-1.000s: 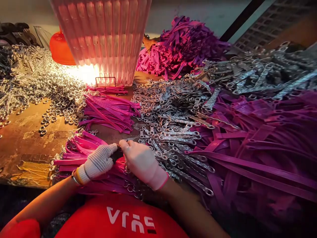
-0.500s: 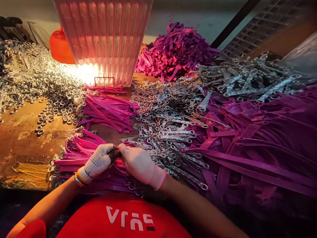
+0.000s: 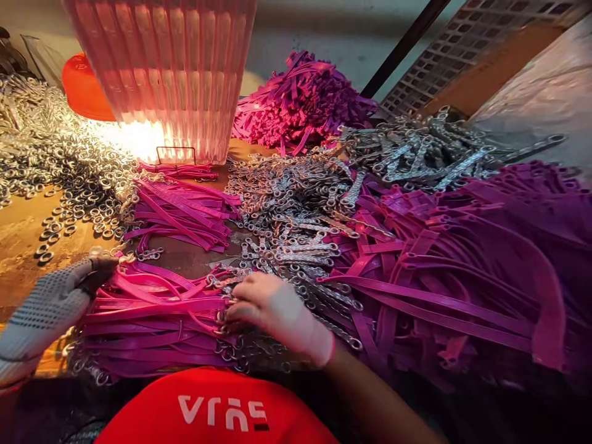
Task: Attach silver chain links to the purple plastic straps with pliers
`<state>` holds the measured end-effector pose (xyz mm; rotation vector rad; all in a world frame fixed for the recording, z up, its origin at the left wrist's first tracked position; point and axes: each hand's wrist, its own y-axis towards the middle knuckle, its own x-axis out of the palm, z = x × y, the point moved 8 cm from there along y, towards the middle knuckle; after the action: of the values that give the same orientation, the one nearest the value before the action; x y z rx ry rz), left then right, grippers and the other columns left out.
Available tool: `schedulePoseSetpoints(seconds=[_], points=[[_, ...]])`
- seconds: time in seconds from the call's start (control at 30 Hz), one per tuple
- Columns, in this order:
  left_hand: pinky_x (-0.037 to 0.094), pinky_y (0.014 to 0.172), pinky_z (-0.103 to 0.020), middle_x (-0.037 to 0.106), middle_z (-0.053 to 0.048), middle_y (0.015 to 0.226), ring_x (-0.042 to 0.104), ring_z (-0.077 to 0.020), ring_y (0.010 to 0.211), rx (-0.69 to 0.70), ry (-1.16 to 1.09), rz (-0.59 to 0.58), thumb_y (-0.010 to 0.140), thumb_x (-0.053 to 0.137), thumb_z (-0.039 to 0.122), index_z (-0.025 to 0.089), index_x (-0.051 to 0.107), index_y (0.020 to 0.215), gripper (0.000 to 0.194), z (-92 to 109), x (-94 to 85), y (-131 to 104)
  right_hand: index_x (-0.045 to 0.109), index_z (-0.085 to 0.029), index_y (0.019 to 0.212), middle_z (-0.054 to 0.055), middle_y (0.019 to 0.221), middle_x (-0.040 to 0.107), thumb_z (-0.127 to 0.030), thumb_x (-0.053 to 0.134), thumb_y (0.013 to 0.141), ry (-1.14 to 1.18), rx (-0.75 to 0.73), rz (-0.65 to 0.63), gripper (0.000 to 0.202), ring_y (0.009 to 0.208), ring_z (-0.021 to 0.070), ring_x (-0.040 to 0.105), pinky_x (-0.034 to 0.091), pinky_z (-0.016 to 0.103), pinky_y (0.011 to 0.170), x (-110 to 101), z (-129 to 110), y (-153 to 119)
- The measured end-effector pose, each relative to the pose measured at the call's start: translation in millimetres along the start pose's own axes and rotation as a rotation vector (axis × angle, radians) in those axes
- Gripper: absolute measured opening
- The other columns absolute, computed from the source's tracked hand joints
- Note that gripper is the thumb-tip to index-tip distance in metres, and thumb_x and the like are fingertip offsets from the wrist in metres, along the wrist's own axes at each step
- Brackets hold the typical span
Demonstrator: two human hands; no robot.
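My left hand, in a dotted white glove with dark fingertips, is at the left end of a bundle of pink straps. Its finger and thumb close at the ringed end of one pink strap, near several small metal rings. At the bundle's right end is my right hand in a plain pale glove. Its fingers are curled in among the strap ends and metal rings; what they grip is hidden. Close beyond that hand lie braided silver pieces with ringed ends.
Loose metal rings heap at the left, under a bright lamp with an orange shade and a ribbed translucent panel. A smaller strap bundle lies ahead. Purple straps pile at the right and back.
My hands were together over the bundle at a small dark thing or dark fingertips. Now they are apart: the left moved to the bundle's left end, the right to its right end. The view shifted.
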<state>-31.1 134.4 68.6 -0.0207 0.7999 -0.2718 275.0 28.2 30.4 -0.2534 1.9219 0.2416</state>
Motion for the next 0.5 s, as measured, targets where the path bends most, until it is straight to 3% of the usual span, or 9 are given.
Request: schedulePoseSetpoints(seconds=[0.03,0.1,0.17,0.27,0.37,0.5], points=[[0.049,0.056,-0.023,0.07,-0.001,0.078,0.063,-0.0196,0.07,-0.064,-0.1,0.016,0.076,0.057,0.027,0.024,0.072,0.103,0.032,-2,3.2,-5,0.071,-0.022,0.092,0.004,0.088,0.07,-0.052,0.053,0.097,-0.024,0.059,0.031,0.035,0.084,0.0169,0.062,0.036,0.027,0.072,-9,18,0],[0.037,0.041,-0.018,0.057,0.002,0.062,0.047,-0.0121,0.05,-0.204,-0.409,-0.023,0.079,0.056,0.027,0.022,0.069,0.107,0.031,-4,27.3,-11,0.072,-0.02,0.102,0.008,0.094,0.07,-0.04,0.057,0.097,-0.18,0.251,0.088,0.025,0.092,0.0211,0.061,0.038,0.03,0.078,-24,58,0],[0.029,0.037,-0.015,0.054,0.001,0.062,0.037,-0.0078,0.044,-0.357,-0.79,-0.127,0.081,0.056,0.026,0.019,0.069,0.104,0.027,0,66.9,-11,0.072,-0.017,0.104,0.012,0.094,0.07,-0.03,0.061,0.094,-0.373,0.394,0.061,0.02,0.094,0.0261,0.06,0.038,0.034,0.079,-28,90,0],[0.026,0.035,-0.013,0.062,-0.004,0.076,0.042,-0.0054,0.046,-0.53,-1.175,-0.324,0.08,0.06,0.024,0.016,0.069,0.104,0.027,18,125.7,-3,0.072,-0.017,0.102,0.014,0.096,0.069,-0.021,0.059,0.091,-0.501,0.401,-0.03,0.017,0.093,0.0293,0.059,0.04,0.038,0.079,-14,114,2],[0.027,0.035,-0.013,0.062,-0.005,0.078,0.044,-0.0049,0.046,-0.478,-1.24,-0.533,0.08,0.064,0.023,0.014,0.068,0.113,0.034,50,162.1,1,0.072,-0.017,0.1,0.015,0.098,0.069,-0.019,0.053,0.092,-0.384,0.373,0.079,0.02,0.093,0.0292,0.06,0.043,0.041,0.081,-5,125,-5],[0.025,0.036,-0.014,0.062,-0.001,0.076,0.037,-0.0017,0.04,-0.301,-1.169,-0.771,0.077,0.072,0.022,0.018,0.058,0.131,0.056,88,185.1,-13,0.069,-0.018,0.108,0.012,0.104,0.072,-0.026,0.05,0.095,0.108,0.304,0.379,0.025,0.097,0.0259,0.065,0.049,0.041,0.088,-16,114,-15]])
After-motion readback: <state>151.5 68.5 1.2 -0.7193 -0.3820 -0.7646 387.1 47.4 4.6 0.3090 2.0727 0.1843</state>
